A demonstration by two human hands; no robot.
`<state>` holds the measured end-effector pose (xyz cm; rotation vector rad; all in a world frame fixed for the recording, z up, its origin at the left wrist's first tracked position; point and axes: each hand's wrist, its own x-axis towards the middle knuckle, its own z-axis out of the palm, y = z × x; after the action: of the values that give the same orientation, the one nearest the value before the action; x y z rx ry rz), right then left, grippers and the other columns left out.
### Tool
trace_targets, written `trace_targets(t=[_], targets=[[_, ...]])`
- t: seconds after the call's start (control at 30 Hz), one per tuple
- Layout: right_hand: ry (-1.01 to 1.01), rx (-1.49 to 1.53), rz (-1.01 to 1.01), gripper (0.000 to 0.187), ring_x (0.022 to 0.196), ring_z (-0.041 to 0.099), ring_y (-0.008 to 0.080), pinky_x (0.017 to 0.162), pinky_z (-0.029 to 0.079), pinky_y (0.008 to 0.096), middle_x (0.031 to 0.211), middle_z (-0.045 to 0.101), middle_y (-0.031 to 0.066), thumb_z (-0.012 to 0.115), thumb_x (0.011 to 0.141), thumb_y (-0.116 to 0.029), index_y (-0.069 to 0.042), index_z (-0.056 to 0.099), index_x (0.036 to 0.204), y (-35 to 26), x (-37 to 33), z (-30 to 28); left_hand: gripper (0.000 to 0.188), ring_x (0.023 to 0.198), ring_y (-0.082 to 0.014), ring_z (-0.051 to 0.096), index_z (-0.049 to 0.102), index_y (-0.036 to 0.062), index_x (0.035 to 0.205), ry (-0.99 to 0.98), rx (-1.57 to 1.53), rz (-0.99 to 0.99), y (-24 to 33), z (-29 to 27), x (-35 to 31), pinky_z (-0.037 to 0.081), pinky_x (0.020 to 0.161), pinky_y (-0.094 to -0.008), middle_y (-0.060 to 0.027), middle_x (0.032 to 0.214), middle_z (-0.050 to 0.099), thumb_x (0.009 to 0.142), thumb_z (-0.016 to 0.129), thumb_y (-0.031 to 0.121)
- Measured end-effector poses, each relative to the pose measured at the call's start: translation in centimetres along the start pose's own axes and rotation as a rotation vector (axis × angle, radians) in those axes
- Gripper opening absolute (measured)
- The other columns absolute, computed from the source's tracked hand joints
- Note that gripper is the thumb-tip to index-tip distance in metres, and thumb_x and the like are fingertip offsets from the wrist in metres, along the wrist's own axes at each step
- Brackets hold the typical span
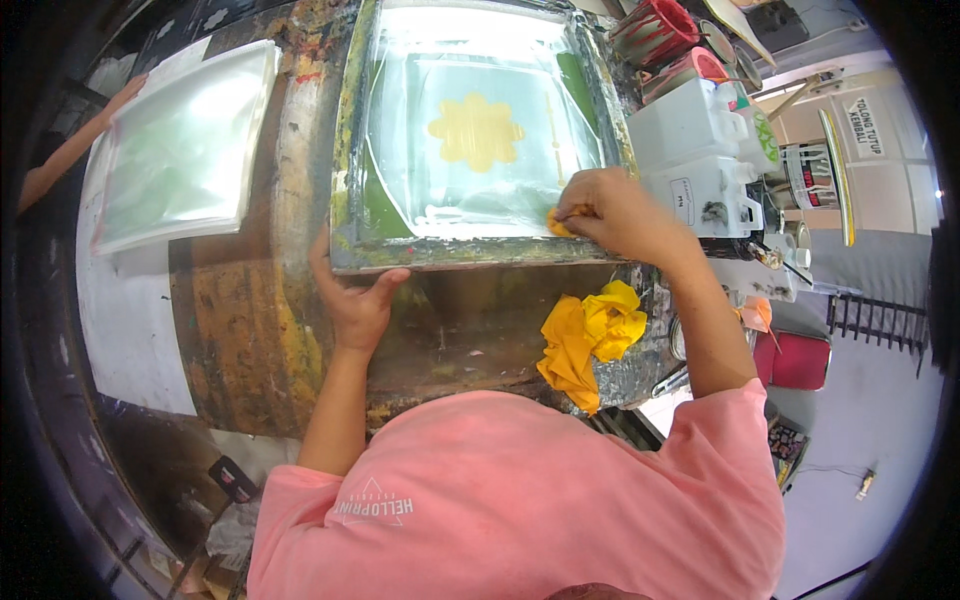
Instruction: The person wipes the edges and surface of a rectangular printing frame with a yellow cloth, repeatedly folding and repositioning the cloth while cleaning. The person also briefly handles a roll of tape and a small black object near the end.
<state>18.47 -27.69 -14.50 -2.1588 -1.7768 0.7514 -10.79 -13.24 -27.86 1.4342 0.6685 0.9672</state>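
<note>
Yellow-orange crumpled cloth (560, 224) is pinched in the closed fingers of the right hand (608, 205), which I see at the lower right corner of a pale mesh screen (400, 90) in a paint-stained rectangular frame (480, 258). Thumb and forefinger of the left hand (358, 305) spread around the frame's lower left corner; how firmly they grip, I cannot tell. I'd brace that corner, wipe lightly and evenly, and refold the cloth often. I also spot lettering on a white wall sign (867, 128), a translucent plastic jug's label (683, 200) and the pink shirt (520, 480).
</note>
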Motion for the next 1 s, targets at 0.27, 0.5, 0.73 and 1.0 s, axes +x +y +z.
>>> trace_targets(t=[0.27, 0.5, 0.73, 1.0], targets=[[0.06, 0.109, -0.025, 0.013, 0.082, 0.066, 0.0362, 0.077, 0.053, 0.0415, 0.086, 0.069, 0.0168, 0.066, 0.08, -0.008, -0.001, 0.073, 0.089, 0.0, 0.7, 0.2, 0.098, 0.123, -0.0239, 0.051, 0.027, 0.0035, 0.146, -0.003, -0.027, 0.03, -0.5, -0.1, 0.0, 0.046, 0.104, -0.0375, -0.0127, 0.136, 0.046, 0.073, 0.089, 0.025], [0.098, 0.041, -0.072, 0.014, 0.084, 0.067, 0.0356, 0.079, 0.054, 0.0407, 0.087, 0.07, 0.017, 0.065, 0.081, -0.007, -0.003, 0.074, 0.09, -1.1, 1.3, 0.7, 0.099, 0.123, -0.0234, 0.051, 0.028, 0.0012, 0.145, 0.015, 0.001, 0.033, -0.2, 0.0, 0.0, 0.046, 0.104, -0.037, -0.0131, 0.136, 0.046, 0.072, 0.089, 0.026], [0.127, 0.03, -0.005, 0.011, 0.082, 0.067, 0.0322, 0.076, 0.053, 0.0368, 0.087, 0.07, 0.0158, 0.068, 0.08, -0.007, -0.001, 0.072, 0.089, -0.5, 1.7, 0.8, 0.1, 0.121, -0.0231, 0.052, 0.028, 0.001, 0.145, 0.027, 0.03, 0.049, -0.4, 0.1, 0.0, 0.046, 0.103, -0.0369, -0.0124, 0.133, 0.048, 0.071, 0.09, 0.028], [0.165, 0.018, -0.115, 0.011, 0.082, 0.067, 0.0353, 0.075, 0.053, 0.0403, 0.085, 0.07, 0.0182, 0.064, 0.081, -0.007, -0.002, 0.073, 0.083, -1.3, 2.2, 1.1, 0.098, 0.121, -0.0231, 0.052, 0.029, 0.0023, 0.145, 0.014, 0.012, 0.022, -0.2, 0.0, 0.0, 0.046, 0.103, -0.0371, -0.0125, 0.134, 0.047, 0.071, 0.09, 0.026]])
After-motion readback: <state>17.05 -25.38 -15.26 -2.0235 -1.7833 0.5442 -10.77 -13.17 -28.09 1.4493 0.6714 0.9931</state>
